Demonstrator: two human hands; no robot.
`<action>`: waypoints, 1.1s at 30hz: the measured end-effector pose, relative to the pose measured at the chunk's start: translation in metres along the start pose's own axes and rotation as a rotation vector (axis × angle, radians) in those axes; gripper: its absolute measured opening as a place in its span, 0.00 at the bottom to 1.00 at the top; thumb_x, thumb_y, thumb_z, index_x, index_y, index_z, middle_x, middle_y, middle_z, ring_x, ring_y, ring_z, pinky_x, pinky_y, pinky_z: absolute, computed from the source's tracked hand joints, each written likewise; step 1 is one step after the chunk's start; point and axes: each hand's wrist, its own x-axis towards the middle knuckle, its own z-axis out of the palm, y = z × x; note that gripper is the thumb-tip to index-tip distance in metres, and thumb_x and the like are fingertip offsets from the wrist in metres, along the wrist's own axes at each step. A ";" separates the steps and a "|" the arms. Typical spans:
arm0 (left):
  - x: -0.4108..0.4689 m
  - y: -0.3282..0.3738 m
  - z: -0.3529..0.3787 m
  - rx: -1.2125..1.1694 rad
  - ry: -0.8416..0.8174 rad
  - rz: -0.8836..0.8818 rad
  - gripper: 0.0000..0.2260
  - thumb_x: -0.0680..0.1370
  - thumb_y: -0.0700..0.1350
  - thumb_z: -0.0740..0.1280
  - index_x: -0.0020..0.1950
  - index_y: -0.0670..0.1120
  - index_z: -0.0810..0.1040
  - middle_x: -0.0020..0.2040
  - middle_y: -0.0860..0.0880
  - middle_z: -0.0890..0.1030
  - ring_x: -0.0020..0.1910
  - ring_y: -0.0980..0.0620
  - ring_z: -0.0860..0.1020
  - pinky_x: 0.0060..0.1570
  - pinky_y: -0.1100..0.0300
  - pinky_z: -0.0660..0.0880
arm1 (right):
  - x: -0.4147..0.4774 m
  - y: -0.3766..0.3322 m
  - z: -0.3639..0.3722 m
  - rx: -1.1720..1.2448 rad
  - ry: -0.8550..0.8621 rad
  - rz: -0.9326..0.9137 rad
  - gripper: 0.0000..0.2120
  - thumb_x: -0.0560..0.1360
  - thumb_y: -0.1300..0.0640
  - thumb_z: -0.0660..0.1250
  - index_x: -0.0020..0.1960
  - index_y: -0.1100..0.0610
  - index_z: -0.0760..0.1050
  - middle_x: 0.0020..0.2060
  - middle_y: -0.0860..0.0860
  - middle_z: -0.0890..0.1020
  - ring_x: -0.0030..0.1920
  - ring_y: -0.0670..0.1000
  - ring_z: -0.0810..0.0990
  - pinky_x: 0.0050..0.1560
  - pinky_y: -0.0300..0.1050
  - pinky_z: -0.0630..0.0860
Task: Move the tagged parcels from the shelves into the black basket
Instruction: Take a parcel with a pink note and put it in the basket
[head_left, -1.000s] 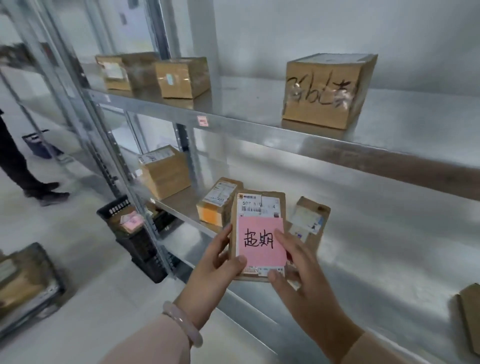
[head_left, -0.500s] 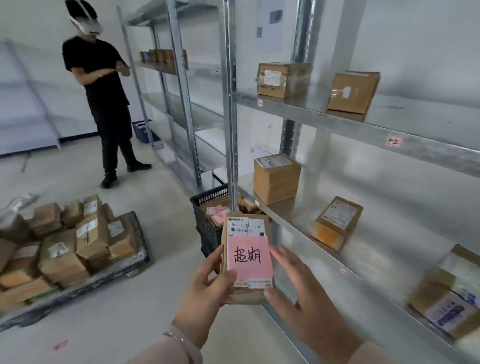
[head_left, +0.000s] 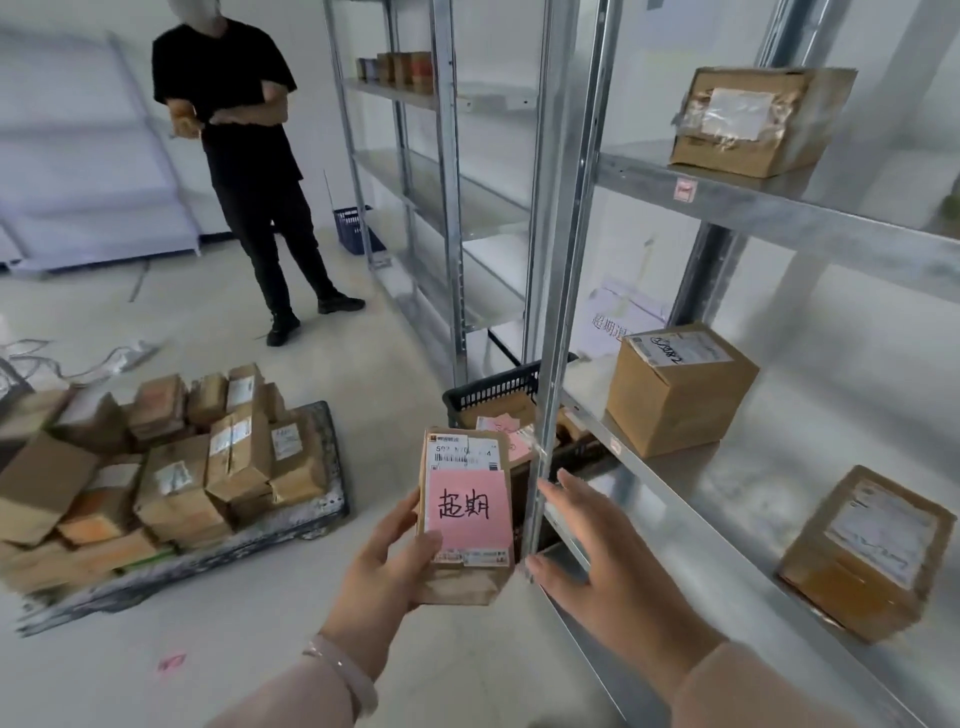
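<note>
Far left: pallet (head_left: 171, 483) on the floor, heaped with brown boxes. Behind it a person in black (head_left: 244, 156) stands, arms across the chest. Blue crate (head_left: 353, 228) at the foot of the far rack.

Centre: left hand (head_left: 384, 566) grips the parcel (head_left: 465, 514) upright, thumb on its front; pink tag (head_left: 467, 506) faces the camera. Parcel is in the air, short of the black basket (head_left: 493, 395), which sits on the floor by the near rack with tagged parcels inside.

Right hand (head_left: 608, 566): fingers (head_left: 571, 493) straight, spread, holding nothing, just beside the parcel's right edge; contact unclear.

Right: lower shelf (head_left: 727, 519) carries two boxes; another sits on the one above.
</note>
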 end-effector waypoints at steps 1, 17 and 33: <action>0.017 0.005 0.002 0.005 0.001 -0.007 0.18 0.78 0.40 0.66 0.64 0.58 0.75 0.61 0.49 0.81 0.37 0.58 0.84 0.32 0.63 0.78 | 0.017 0.006 0.002 -0.004 -0.007 0.004 0.33 0.71 0.32 0.59 0.73 0.35 0.54 0.74 0.40 0.59 0.74 0.37 0.53 0.73 0.40 0.57; 0.270 0.053 0.022 0.063 -0.030 -0.153 0.18 0.76 0.44 0.67 0.65 0.57 0.75 0.52 0.49 0.85 0.46 0.51 0.83 0.42 0.54 0.78 | 0.225 0.087 0.021 -0.089 -0.194 0.154 0.33 0.75 0.34 0.58 0.75 0.37 0.49 0.75 0.36 0.51 0.74 0.38 0.47 0.72 0.38 0.49; 0.615 0.017 0.040 0.405 -0.516 -0.404 0.21 0.79 0.37 0.64 0.69 0.55 0.71 0.49 0.51 0.86 0.46 0.50 0.85 0.48 0.54 0.78 | 0.389 0.129 0.141 -0.046 -0.192 0.758 0.35 0.74 0.34 0.59 0.75 0.34 0.44 0.75 0.34 0.44 0.75 0.39 0.45 0.72 0.37 0.47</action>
